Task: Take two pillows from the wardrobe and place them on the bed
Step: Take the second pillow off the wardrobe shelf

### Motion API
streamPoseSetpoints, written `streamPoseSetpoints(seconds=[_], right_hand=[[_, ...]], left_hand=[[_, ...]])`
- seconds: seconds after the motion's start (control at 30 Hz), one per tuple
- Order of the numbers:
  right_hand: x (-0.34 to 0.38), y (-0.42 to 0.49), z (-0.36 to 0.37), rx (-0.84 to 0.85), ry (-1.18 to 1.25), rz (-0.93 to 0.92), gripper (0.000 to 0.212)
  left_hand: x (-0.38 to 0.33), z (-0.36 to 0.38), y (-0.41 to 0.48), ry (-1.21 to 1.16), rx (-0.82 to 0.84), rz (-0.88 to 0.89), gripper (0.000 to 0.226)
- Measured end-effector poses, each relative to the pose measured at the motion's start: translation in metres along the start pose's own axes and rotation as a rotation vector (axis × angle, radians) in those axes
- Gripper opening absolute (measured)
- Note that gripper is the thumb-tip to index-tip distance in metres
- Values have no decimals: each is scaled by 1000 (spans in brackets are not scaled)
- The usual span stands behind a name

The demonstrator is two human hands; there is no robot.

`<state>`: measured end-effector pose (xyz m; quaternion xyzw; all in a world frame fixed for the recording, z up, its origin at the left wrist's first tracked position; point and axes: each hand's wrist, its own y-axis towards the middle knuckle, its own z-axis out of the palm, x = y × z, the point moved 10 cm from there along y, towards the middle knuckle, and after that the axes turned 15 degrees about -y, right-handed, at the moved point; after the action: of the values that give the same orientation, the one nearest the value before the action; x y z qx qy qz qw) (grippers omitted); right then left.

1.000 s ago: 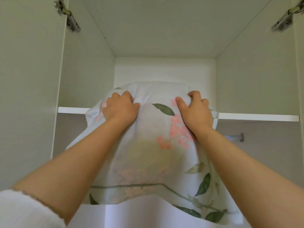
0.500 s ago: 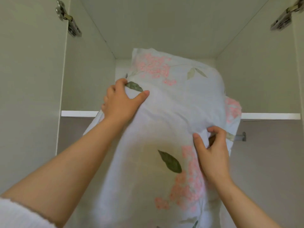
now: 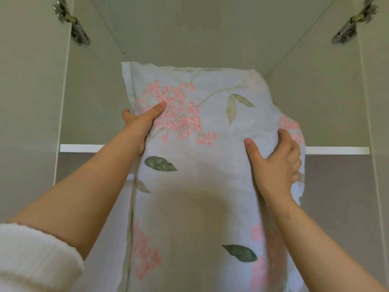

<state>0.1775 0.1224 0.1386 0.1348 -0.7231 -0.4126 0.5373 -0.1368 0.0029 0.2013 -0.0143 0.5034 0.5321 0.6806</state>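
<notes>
A white pillow (image 3: 206, 169) printed with pink blossoms and green leaves hangs upright in front of the wardrobe's upper compartment, filling the middle of the view. My left hand (image 3: 140, 121) grips its left edge near the top, thumb across the front and fingers behind. My right hand (image 3: 275, 163) grips the right edge lower down, thumb on the front, fingers wrapped round the side. The pillow's lower end runs out of the frame. No second pillow is visible.
The wardrobe's white shelf (image 3: 336, 150) crosses behind the pillow at mid height. Both doors stand open, with metal hinges at top left (image 3: 72, 22) and top right (image 3: 353, 22). The compartment's side walls close in left and right.
The pillow has come out over the shelf edge and now hangs flat facing me. Both hands have shifted from bunched cloth to its side edges.
</notes>
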Motion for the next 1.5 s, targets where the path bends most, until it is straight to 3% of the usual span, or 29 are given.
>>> streamPoseSetpoints(seconds=[0.1,0.17,0.27,0.53,0.7,0.77,0.97,1.07,1.17,1.3,1.5], right_hand=[[4,-2,3,38,2,-42,78],[3,-7,5,57,21,-41,82],[-2,-16,5,60,12,-11,85],[22,-38,1,21,-235,-263,74],[0,-77,19,168,-285,-307,82],[-16,-94,34,298,-281,-308,79],[-52,-147,74,732,-285,-279,71],[-77,-181,89,957,-136,-106,75],[-95,-216,99,1123,-36,4,61],[-118,-254,102,1218,-91,72,46],[-165,-303,90,1195,-200,229,33]], left_hand=[[18,-1,-9,-119,59,-154,113],[29,3,-21,-127,124,-217,91],[41,-1,-41,-115,121,-196,50],[73,-32,-104,-199,66,-130,18],[109,-59,-140,-241,112,-199,22],[128,-72,-153,-229,115,-246,20],[187,-106,-198,-110,155,-436,54],[209,-121,-219,-58,158,-511,43],[229,-139,-234,-26,116,-566,21],[261,-160,-259,-3,74,-644,13],[303,-193,-296,96,74,-723,17]])
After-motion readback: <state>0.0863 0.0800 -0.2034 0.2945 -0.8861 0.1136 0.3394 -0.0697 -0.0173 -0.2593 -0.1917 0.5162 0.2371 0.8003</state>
